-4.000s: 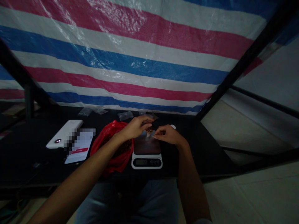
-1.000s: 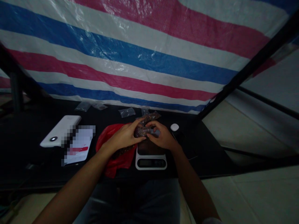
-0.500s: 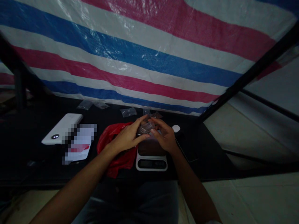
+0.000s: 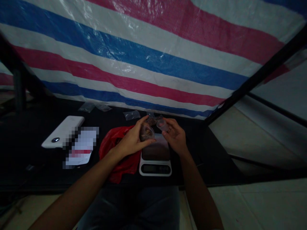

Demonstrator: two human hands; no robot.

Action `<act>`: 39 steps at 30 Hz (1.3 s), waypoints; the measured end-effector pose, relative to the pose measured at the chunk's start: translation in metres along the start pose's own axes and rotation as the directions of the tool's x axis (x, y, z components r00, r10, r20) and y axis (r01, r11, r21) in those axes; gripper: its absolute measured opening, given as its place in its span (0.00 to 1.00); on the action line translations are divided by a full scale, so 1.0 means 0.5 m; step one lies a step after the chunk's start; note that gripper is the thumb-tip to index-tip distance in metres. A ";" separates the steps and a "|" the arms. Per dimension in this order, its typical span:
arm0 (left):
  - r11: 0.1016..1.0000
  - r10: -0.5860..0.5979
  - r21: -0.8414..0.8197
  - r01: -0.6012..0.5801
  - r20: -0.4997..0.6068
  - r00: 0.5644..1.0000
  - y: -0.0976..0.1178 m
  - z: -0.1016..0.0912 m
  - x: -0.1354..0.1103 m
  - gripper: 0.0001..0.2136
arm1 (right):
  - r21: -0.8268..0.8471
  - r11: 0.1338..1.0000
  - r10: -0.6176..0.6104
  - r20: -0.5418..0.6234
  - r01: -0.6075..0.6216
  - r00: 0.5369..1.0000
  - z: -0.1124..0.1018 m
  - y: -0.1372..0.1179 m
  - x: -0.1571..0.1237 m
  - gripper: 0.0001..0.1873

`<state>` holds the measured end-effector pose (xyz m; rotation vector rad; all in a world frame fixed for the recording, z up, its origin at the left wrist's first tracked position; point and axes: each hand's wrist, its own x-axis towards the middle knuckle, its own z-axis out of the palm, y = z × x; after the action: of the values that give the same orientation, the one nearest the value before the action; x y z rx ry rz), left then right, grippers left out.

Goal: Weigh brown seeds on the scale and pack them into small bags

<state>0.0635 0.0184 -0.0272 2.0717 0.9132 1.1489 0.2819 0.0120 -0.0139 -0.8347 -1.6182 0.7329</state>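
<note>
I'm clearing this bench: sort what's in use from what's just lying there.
In use: left hand holding a small filled bag; right hand holding a clear bag; scale; red bag.

Lying about: white power bank, paper, empty bags.

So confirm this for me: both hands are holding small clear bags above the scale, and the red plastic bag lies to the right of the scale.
Not quite. The head view shows the left hand and right hand holding small clear bags above the scale, but the red plastic bag lies to the left of the scale, under the left wrist.
</note>
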 end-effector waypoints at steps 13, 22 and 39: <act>0.993 -0.012 0.121 0.011 0.009 1.000 -0.006 -0.010 -0.005 0.39 | -0.393 0.920 0.171 0.392 -0.003 0.904 -0.023 -0.011 -0.007 0.23; 0.982 0.025 0.183 -0.034 0.050 0.998 0.002 -0.003 -0.003 0.38 | -0.225 0.971 -0.045 0.160 0.081 0.986 -0.002 -0.013 -0.002 0.03; 0.870 -0.171 -0.479 0.113 -0.078 0.982 0.023 -0.004 0.022 0.16 | -0.157 0.985 0.063 -0.050 -0.070 0.997 0.023 -0.005 -0.001 0.08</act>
<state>0.0694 0.0204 -0.0123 1.5292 0.7316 1.2759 0.2702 0.0099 -0.0145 -1.0176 -1.6303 0.6333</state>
